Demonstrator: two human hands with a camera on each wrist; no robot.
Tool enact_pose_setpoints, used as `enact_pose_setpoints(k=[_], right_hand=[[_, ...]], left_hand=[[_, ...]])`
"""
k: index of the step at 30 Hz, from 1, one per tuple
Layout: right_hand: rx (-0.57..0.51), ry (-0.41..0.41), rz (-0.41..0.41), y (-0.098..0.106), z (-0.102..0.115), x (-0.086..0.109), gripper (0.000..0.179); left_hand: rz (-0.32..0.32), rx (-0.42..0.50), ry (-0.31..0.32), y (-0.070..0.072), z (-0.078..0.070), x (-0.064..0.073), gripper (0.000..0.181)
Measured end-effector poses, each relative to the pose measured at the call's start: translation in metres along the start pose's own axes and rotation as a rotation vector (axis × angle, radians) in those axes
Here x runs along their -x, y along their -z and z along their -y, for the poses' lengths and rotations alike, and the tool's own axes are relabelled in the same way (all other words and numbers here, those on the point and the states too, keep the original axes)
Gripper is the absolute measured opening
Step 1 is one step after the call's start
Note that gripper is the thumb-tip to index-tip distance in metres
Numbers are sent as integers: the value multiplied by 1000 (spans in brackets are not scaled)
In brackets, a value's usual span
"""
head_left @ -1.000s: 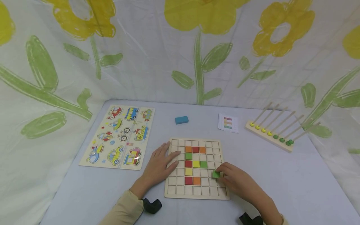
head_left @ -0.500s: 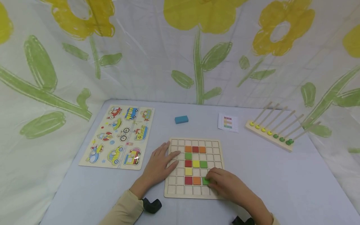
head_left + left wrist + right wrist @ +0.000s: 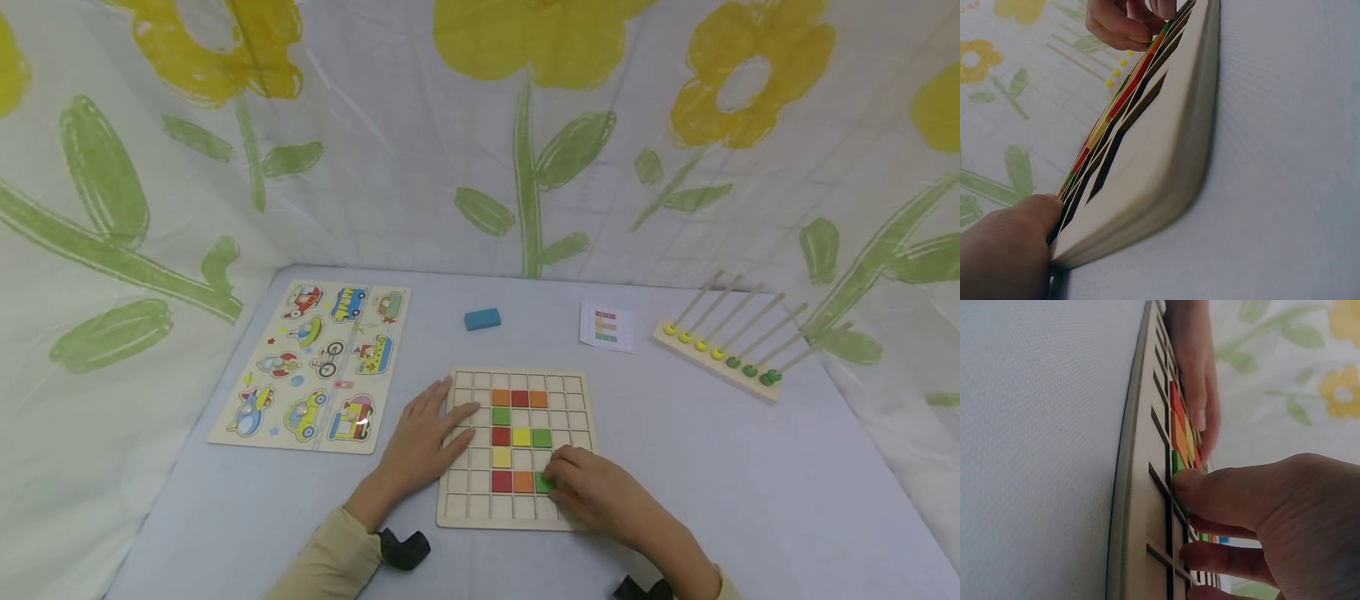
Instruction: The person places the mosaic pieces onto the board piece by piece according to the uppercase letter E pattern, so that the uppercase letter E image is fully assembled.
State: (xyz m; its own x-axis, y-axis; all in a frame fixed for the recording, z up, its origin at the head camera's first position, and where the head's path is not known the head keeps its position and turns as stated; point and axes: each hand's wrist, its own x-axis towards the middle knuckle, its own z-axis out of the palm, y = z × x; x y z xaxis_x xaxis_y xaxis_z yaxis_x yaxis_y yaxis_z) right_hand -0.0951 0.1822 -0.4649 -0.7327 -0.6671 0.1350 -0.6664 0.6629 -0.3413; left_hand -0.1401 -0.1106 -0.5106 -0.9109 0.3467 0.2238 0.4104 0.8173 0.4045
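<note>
A wooden grid board [image 3: 457, 507] lies on the table in the head view, with red, orange, yellow and green square tiles in several cells. On its left edge rests my left hand [image 3: 420, 442], fingers spread. My right hand [image 3: 611, 496] pinches a green tile [image 3: 539, 482] at the cell right of an orange tile [image 3: 523, 482] in the lower coloured row. In the right wrist view the thumb [image 3: 1191, 481] lies on that green tile [image 3: 1177, 461]; the fingers curl beside it, partly covering it. The left wrist view shows the board's edge [image 3: 1166, 181] close up.
A puzzle board with vehicle pictures [image 3: 408, 300] lies at the left. Behind the grid board are a blue block [image 3: 482, 319] and a card with a coloured pattern [image 3: 607, 327]. A wooden peg stand [image 3: 720, 367] with yellow and green beads stands at the back right.
My right hand has carried the green tile left and down from the board's right side to beside the orange tile, then slightly further left. The left hand has stayed in place.
</note>
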Motion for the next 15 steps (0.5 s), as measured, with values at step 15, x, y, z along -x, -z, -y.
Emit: enact_pose_setpoints(k=[15], right_hand=[[39,85,-134,-1,-2,-2,17]], left_hand=[[5,9,14,-2,-2,2,45]])
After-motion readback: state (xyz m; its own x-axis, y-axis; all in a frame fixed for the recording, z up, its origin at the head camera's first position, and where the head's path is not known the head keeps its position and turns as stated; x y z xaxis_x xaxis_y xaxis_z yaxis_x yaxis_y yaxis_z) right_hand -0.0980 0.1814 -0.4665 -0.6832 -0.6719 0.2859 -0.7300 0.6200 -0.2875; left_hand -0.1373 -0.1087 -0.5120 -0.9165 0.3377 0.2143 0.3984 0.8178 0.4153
